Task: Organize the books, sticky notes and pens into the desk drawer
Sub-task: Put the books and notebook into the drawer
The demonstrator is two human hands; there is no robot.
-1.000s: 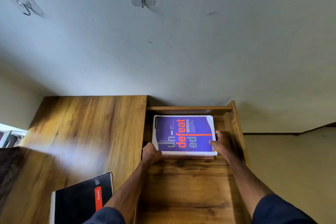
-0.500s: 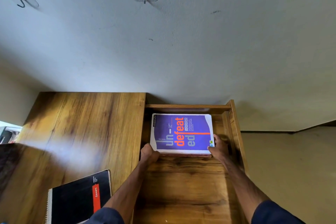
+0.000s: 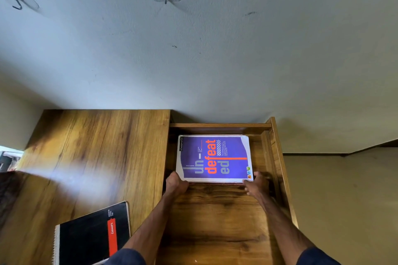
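Settling purple orange-lettered softcover book [image 3: 215, 157] at far end of open wooden drawer [image 3: 215, 221], left hand [image 3: 175, 185] and right hand [image 3: 257, 186] gripping its near corners; next probably letting go, fetching black spiral notebook [image 3: 86, 241].

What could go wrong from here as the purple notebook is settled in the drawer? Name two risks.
The right hand, gripping the purple notebook, sits close to the drawer's right wall, so it might get scraped there. The black spiral pad lies on the desk top beside the left forearm; pulling that arm back could nudge it.
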